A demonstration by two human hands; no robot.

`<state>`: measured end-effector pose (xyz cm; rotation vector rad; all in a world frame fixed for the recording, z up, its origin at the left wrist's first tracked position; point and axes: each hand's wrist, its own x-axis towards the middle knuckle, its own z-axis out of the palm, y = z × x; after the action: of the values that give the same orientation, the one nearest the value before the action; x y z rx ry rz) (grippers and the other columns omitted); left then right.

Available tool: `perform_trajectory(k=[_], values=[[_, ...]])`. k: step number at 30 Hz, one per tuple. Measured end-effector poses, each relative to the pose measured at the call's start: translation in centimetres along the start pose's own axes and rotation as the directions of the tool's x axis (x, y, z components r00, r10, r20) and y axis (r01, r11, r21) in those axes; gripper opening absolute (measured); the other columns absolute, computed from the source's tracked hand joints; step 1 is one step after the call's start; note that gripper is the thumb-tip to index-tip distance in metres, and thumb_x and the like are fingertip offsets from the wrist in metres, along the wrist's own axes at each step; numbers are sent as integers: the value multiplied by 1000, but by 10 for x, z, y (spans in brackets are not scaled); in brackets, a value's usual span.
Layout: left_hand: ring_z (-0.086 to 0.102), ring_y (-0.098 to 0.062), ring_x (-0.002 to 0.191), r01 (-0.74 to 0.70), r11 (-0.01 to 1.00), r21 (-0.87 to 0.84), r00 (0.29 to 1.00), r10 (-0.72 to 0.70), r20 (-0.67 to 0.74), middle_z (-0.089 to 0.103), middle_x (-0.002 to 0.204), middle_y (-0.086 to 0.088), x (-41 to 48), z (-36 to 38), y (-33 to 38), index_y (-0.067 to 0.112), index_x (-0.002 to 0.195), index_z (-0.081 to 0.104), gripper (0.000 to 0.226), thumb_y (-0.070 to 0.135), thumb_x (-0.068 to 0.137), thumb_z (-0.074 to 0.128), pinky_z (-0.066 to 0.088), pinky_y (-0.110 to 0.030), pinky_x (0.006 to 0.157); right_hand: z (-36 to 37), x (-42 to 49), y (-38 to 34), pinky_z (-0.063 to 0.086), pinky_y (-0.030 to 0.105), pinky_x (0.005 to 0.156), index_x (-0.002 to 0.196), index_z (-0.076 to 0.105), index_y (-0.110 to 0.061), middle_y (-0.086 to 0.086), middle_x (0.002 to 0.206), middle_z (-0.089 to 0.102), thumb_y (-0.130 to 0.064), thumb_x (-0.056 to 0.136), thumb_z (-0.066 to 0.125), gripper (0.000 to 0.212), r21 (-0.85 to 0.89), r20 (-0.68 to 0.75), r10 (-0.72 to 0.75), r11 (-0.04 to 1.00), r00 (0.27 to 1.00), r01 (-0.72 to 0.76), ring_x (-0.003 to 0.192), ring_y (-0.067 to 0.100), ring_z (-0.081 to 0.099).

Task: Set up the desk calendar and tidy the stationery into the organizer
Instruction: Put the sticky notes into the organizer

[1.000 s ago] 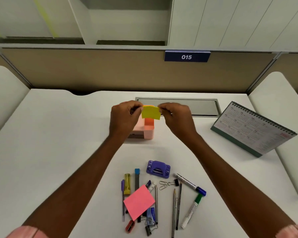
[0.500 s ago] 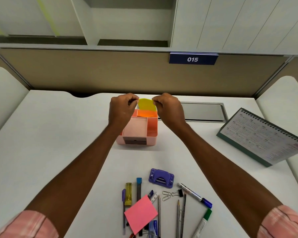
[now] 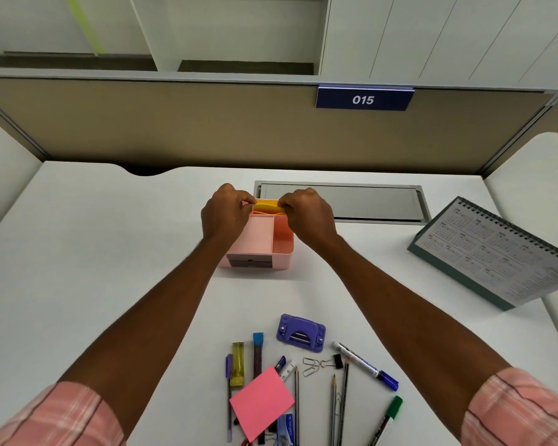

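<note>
A pink desk organizer (image 3: 282, 252) stands mid-desk. Both hands pinch a yellow sticky-note pad (image 3: 266, 207), my left hand (image 3: 226, 215) on its left edge and my right hand (image 3: 306, 217) on its right edge. The pad sits low in the organizer's back compartment, in front of an orange pad (image 3: 264, 201). A desk calendar (image 3: 496, 252) stands propped at the right. Near the front edge lie a pink sticky-note pad (image 3: 261, 400), a purple hole punch (image 3: 301, 332), markers (image 3: 364, 365), pencils (image 3: 335, 410), pens and clips.
A grey cable hatch (image 3: 368, 204) is set into the desk behind the organizer. A beige partition with a "015" plate (image 3: 363, 99) closes off the back. White rounded dividers rise at both sides.
Both hands have carried the yellow pad forward and down, from above the organizer into its back compartment. The camera has tilted so the organizer's top is in view.
</note>
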<state>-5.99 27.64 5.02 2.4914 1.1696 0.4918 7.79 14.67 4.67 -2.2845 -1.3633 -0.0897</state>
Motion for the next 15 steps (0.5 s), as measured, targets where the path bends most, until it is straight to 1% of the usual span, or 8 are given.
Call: perform_trajectory(k=[4, 6, 8, 12, 15], values=[[66, -27, 98, -4, 999, 46, 999, 2, 41, 68, 115, -8, 3, 5, -2, 19, 120, 78, 30, 37, 101, 65, 43, -27, 74, 7, -1, 0, 37, 29, 63, 106, 80, -15, 10, 97, 73, -19, 94, 69, 17, -35, 20, -6, 999, 1000, 7, 92, 28, 61], [67, -28, 98, 10, 998, 67, 998, -13, 60, 68, 116, -9, 3, 7, -2, 17, 121, 77, 31, 37, 101, 64, 44, -27, 75, 8, -2, 0, 42, 30, 64, 107, 80, -16, 10, 98, 72, -20, 94, 69, 17, -58, 34, -5, 998, 999, 7, 94, 27, 60], [67, -29, 98, 27, 996, 88, 997, -34, 69, 68, 115, -9, 2, 8, -1, 16, 123, 76, 33, 37, 101, 63, 44, -28, 75, 8, -2, 1, 45, 31, 67, 109, 79, -15, 11, 101, 71, -21, 95, 69, 19, -65, 54, -10, 998, 999, 13, 96, 28, 59], [67, -30, 99, 63, 994, 91, 994, -71, 87, 69, 116, -10, 1, 8, 2, 15, 125, 75, 32, 33, 102, 63, 47, -30, 77, 8, -4, 0, 46, 32, 74, 115, 77, -16, 10, 109, 69, -25, 97, 66, 23, -80, 112, -17, 996, 994, 26, 102, 27, 58], [67, -32, 103, 45, 996, 82, 994, -53, 96, 68, 121, -10, -5, 6, 5, 18, 130, 72, 34, 34, 103, 60, 54, -35, 82, 4, -8, 0, 50, 39, 80, 123, 73, -14, 13, 117, 69, -24, 96, 67, 30, -57, 114, 3, 998, 993, 3, 107, 31, 59]])
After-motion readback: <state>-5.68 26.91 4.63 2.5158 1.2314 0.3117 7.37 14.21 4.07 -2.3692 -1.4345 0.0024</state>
